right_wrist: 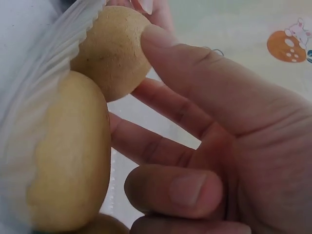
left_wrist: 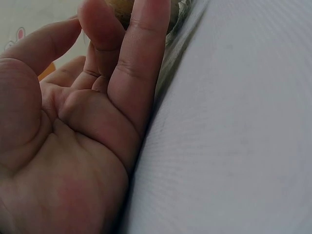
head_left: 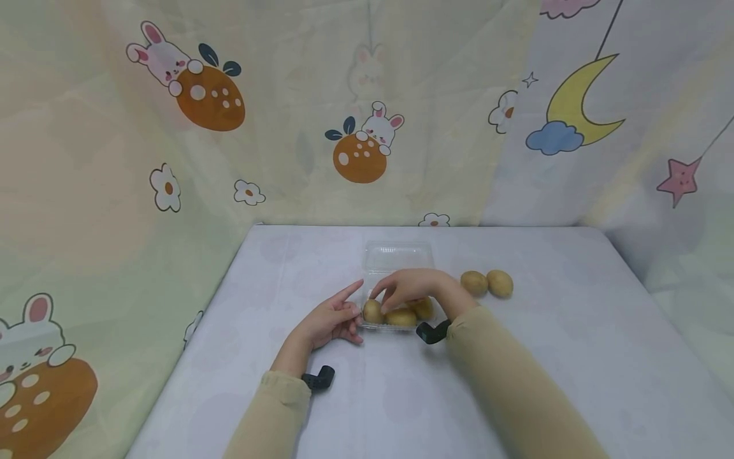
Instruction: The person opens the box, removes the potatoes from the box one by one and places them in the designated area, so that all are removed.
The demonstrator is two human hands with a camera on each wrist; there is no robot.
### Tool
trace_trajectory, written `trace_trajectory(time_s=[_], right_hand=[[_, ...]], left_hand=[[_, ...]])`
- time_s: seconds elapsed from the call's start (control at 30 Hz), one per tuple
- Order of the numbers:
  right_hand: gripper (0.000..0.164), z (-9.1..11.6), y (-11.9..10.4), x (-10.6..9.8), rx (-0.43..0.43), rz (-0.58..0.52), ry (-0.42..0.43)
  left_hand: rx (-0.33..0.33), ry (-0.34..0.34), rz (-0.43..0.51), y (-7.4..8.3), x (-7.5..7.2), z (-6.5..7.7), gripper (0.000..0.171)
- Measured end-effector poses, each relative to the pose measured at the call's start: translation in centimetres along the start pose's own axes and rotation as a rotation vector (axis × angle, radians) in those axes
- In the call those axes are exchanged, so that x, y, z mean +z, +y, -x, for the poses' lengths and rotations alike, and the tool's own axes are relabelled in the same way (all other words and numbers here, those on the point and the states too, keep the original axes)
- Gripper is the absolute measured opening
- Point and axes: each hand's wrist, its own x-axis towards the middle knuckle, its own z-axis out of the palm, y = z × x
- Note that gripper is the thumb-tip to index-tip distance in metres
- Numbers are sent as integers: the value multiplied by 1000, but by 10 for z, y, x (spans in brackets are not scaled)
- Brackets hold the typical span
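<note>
A clear plastic clamshell box (head_left: 398, 258) stands on the table with its lid tipped back. Inside lie a potato at the left (head_left: 373, 312), one at the front (head_left: 401, 317) and one at the right (head_left: 423, 308). My right hand (head_left: 414, 285) reaches in from above, and its thumb and fingers pinch the left potato, seen close in the right wrist view (right_wrist: 117, 51). Beside the box's left wall is my left hand (head_left: 329, 320), index finger stretched out, other fingers loosely bent. Its fingertips are at the wall; contact is hard to tell.
Two more potatoes lie side by side right of the box, a left one (head_left: 474, 283) and a right one (head_left: 500, 284). A white cloth covers the table (head_left: 367, 395). Patterned fabric (head_left: 287, 127) hangs behind and at both sides.
</note>
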Motion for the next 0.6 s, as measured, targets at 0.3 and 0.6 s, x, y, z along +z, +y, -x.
trace_trajectory(time_s=[0.3,0.6], right_hand=[[44,-8,-6,1,27,25,-41],[41,-14,-8,4,35,54,-35]], left_hand=[[-1,-7,13,2,1,0,71],[-14,9,9,2,1,1,71]])
